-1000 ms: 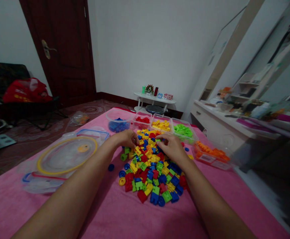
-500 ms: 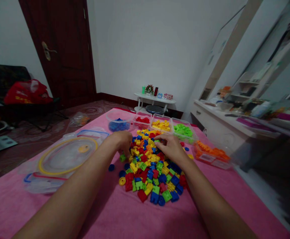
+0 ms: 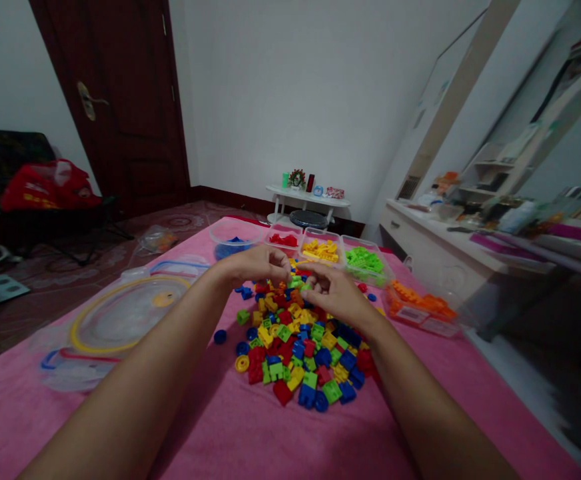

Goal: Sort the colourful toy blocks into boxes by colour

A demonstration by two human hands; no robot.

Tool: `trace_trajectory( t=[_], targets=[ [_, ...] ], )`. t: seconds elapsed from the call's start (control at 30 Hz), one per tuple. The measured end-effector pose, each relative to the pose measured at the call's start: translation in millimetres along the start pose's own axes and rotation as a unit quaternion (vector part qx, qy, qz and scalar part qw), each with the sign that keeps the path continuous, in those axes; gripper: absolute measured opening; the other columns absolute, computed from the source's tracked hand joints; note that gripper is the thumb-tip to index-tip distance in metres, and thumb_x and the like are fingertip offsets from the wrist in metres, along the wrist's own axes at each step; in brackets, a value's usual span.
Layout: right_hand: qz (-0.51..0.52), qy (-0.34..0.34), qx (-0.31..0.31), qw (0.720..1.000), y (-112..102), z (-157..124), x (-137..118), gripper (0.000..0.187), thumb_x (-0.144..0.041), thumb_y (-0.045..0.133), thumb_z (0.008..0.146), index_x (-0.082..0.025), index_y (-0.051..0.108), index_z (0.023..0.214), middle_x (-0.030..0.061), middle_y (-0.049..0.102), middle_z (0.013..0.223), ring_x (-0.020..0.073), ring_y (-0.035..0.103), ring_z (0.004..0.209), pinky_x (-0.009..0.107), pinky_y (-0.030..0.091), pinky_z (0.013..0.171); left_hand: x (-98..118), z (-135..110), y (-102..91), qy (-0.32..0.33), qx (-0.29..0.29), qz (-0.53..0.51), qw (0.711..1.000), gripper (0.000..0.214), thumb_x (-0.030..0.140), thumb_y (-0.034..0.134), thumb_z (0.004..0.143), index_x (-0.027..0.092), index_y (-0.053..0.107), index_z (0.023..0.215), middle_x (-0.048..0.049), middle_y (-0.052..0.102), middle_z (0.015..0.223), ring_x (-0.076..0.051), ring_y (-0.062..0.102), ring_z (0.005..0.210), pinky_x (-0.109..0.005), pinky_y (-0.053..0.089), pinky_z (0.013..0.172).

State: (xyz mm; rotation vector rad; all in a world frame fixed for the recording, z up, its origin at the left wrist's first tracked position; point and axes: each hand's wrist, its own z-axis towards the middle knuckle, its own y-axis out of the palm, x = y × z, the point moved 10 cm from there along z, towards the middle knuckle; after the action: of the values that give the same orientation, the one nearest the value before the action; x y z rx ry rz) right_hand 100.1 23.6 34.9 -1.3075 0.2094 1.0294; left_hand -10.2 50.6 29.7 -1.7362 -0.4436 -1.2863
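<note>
A pile of small red, blue, yellow and green plastic blocks [image 3: 300, 347] lies on the pink cloth [image 3: 230, 427]. Above its far end my left hand [image 3: 258, 265] and my right hand [image 3: 333, 293] meet, fingers pinched. A small green block [image 3: 296, 283] shows between their fingertips; which hand carries it I cannot make out. Behind the pile stand clear tubs: blue blocks [image 3: 233, 239], red blocks [image 3: 284, 240], yellow blocks [image 3: 321, 251], green blocks [image 3: 364, 260]. A tub of orange blocks [image 3: 420, 308] sits to the right.
Clear lids with yellow, blue and red rims [image 3: 120, 320] lie on the cloth at left. A white desk [image 3: 435, 247] with clutter stands at right, a small white table [image 3: 308, 199] behind, a dark door [image 3: 115, 100] and a chair with a red bag [image 3: 45, 187] at left.
Both hands rose from the pile and came together above its far end, now pinching at a green block. The camera shifted slightly.
</note>
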Motion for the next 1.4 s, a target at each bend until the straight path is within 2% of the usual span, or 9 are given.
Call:
trace_trajectory(
  t=[0.2, 0.43, 0.57, 0.73, 0.83, 0.93, 1.03, 1.2, 1.4],
  targets=[
    [-0.022, -0.019, 0.003, 1.0, 0.8, 0.2, -9.8, 0.03, -0.02, 0.059, 0.072, -0.02, 0.067, 0.1, -0.0038, 0.053, 0.063, 0.0091, 0.041, 0.055, 0.021, 0.031, 0.051, -1.0, 7.8, 16.0, 0.0, 0.011, -0.094, 0.995, 0.022, 0.033, 0.066, 0.062, 0.015, 0.058, 0.072, 0.0034, 0.055, 0.061, -0.007, 0.048, 0.054, -0.017, 0.033, 0.049],
    [0.092, 0.076, 0.097, 0.988, -24.1, 0.4, 37.3, 0.024, -0.027, 0.061, 0.07, -0.015, 0.065, 0.091, -0.0034, 0.053, 0.063, 0.0089, 0.047, 0.048, 0.021, 0.038, 0.045, -21.8, 33.4, 17.9, 0.063, 0.184, -0.119, 0.974, 0.037, 0.05, 0.059, 0.071, 0.013, 0.059, 0.074, -0.0004, 0.059, 0.065, -0.008, 0.05, 0.056, -0.019, 0.037, 0.051],
    [0.126, 0.154, 0.178, 0.964, -53.7, -2.5, 83.8, 0.025, -0.034, 0.066, 0.068, -0.014, 0.061, 0.082, -0.0051, 0.05, 0.052, 0.009, 0.047, 0.042, 0.02, 0.037, 0.04, -41.5, 46.6, 26.4, 0.104, 0.225, -0.078, 0.966, 0.03, 0.043, 0.057, 0.074, 0.012, 0.06, 0.071, -0.0006, 0.058, 0.064, -0.01, 0.051, 0.058, -0.021, 0.039, 0.056],
    [0.107, 0.279, 0.253, 0.92, -104.9, 9.4, 146.0, 0.017, -0.023, 0.069, 0.066, -0.013, 0.06, 0.078, -0.0043, 0.05, 0.043, 0.0092, 0.048, 0.037, 0.019, 0.04, 0.036, -58.8, 53.9, 29.4, 0.097, 0.229, -0.071, 0.966, 0.025, 0.038, 0.056, 0.074, 0.014, 0.06, 0.069, -0.0001, 0.058, 0.063, -0.01, 0.052, 0.058, -0.021, 0.04, 0.056],
    [0.088, 0.289, 0.299, 0.905, -134.6, 21.1, 161.9, 0.027, -0.015, 0.068, 0.066, -0.01, 0.061, 0.091, -0.0035, 0.052, 0.045, 0.0098, 0.05, 0.039, 0.019, 0.043, 0.038, -60.8, 54.1, 27.2, 0.101, 0.235, -0.067, 0.964, 0.025, 0.038, 0.055, 0.075, 0.014, 0.06, 0.07, -0.0006, 0.059, 0.065, -0.011, 0.053, 0.059, -0.021, 0.04, 0.057],
    [0.068, 0.283, 0.33, 0.898, -145.8, 24.4, 160.1, 0.041, -0.013, 0.066, 0.066, -0.008, 0.059, 0.106, 0.0002, 0.059, 0.055, 0.0116, 0.057, 0.046, 0.02, 0.046, 0.042, -62.1, 54.1, 26.6, 0.097, 0.237, -0.06, 0.965, 0.026, 0.038, 0.054, 0.076, 0.014, 0.061, 0.071, -0.0013, 0.061, 0.066, -0.012, 0.054, 0.061, -0.022, 0.041, 0.057],
    [0.046, 0.261, 0.281, 0.922, -127.7, 25.3, 142.9, 0.03, -0.017, 0.065, 0.068, -0.01, 0.065, 0.096, 0.0034, 0.064, 0.062, 0.0118, 0.058, 0.049, 0.02, 0.045, 0.042, -59.3, 52.5, 27.8, 0.096, 0.231, -0.053, 0.967, 0.025, 0.037, 0.054, 0.076, 0.013, 0.062, 0.072, -0.0018, 0.063, 0.068, -0.012, 0.056, 0.063, -0.022, 0.041, 0.058],
    [-0.067, 0.205, 0.108, 0.97, -82.1, 10.2, 105.0, 0.017, -0.018, 0.064, 0.065, -0.013, 0.071, 0.08, 0.0045, 0.067, 0.065, 0.0141, 0.06, 0.056, 0.022, 0.046, 0.048, -49.1, 44.7, 27.4, 0.099, 0.236, -0.028, 0.966, 0.023, 0.033, 0.054, 0.075, 0.013, 0.064, 0.072, -0.002, 0.063, 0.069, -0.011, 0.054, 0.062, -0.021, 0.04, 0.058],
    [-0.21, 0.186, -0.005, 0.96, -77.1, -26.1, 98.1, 0.015, -0.011, 0.067, 0.055, -0.02, 0.07, 0.067, 0.0, 0.066, 0.063, 0.0127, 0.057, 0.057, 0.021, 0.038, 0.049, -51.9, 48.4, 30.1, 0.095, 0.228, -0.021, 0.969, 0.022, 0.031, 0.055, 0.075, 0.012, 0.064, 0.074, -0.0032, 0.063, 0.071, -0.011, 0.053, 0.063, -0.021, 0.039, 0.058]
  ],
)
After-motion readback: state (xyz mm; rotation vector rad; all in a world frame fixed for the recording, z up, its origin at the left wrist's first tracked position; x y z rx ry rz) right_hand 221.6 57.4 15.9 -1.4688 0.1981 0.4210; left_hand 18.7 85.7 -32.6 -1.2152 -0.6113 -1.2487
